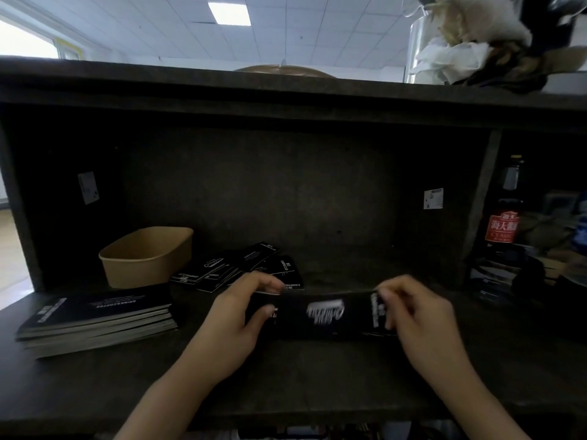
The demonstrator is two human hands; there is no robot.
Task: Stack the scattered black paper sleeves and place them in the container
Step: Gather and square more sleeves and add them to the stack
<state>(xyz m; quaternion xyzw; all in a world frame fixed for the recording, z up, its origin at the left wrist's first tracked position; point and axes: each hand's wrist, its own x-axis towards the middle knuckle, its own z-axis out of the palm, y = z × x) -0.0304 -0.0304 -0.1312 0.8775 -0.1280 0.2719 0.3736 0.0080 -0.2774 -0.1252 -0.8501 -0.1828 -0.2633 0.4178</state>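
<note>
I hold a bundle of black paper sleeves [324, 315] with white print between both hands, just above the dark shelf. My left hand [235, 319] grips its left end and my right hand [416, 315] grips its right end. The bundle is blurred by motion. Several more black sleeves [235, 268] lie scattered on the shelf behind my left hand. A brown paper container [146, 255] stands at the back left, beside that scatter; I see nothing in it.
A neat stack of black booklets [95, 319] lies at the front left. A dark bottle with a red label [505, 223] stands past the shelf's right divider [482, 198]. The shelf's top board [286, 93] hangs low overhead.
</note>
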